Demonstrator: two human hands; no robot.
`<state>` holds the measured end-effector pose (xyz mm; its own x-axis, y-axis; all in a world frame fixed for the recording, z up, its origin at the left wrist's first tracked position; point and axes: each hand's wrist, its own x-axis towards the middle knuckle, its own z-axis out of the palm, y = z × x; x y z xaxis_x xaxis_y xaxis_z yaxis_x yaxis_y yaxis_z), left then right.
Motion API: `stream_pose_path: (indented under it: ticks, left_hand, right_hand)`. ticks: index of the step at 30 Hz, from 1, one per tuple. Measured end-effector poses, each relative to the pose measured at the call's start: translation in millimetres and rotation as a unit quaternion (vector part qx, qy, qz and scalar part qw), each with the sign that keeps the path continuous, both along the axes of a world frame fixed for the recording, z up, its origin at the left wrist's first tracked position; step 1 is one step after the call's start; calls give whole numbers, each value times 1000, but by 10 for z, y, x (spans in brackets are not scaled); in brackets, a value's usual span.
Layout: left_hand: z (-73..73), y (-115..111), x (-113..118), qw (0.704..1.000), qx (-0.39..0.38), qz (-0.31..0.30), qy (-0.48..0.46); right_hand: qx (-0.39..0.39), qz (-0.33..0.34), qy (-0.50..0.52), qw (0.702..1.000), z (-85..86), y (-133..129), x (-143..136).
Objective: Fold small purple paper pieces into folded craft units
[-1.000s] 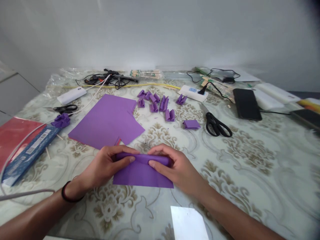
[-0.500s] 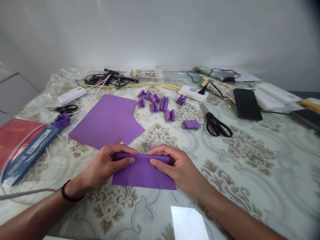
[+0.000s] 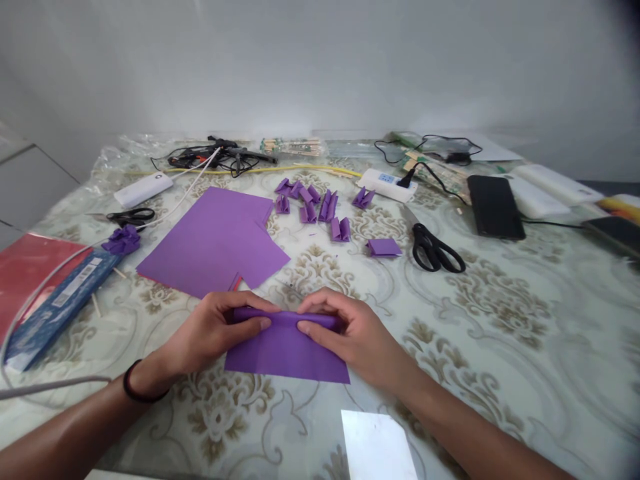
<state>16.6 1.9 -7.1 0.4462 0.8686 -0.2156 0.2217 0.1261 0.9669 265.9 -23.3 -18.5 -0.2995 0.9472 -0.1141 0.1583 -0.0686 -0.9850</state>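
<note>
White card (image 3: 379, 445) cut off at bottom edge, forearms cropped

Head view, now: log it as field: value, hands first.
left hand: pinches rolled far edge of purple paper sheet
right hand: pinches same edge, fingertips apart from left's
beyond left hand: larger flat purple paper sheets
beyond sheet: small folded purple paper pieces
right side: black-handled metal scissors, black rectangular phone
</note>
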Motion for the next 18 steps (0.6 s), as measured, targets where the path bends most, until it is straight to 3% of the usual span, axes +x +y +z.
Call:
stream_pose_path:
  ticks: [9, 18]
  left_hand:
    - [69, 3, 27, 998, -40, 16, -45]
    - [98, 10, 33, 1000, -6, 20, 1]
  right_hand:
    - [-13, -9, 10, 1000, -13, 0, 17]
    - [-9, -13, -1, 1000, 4, 8, 8]
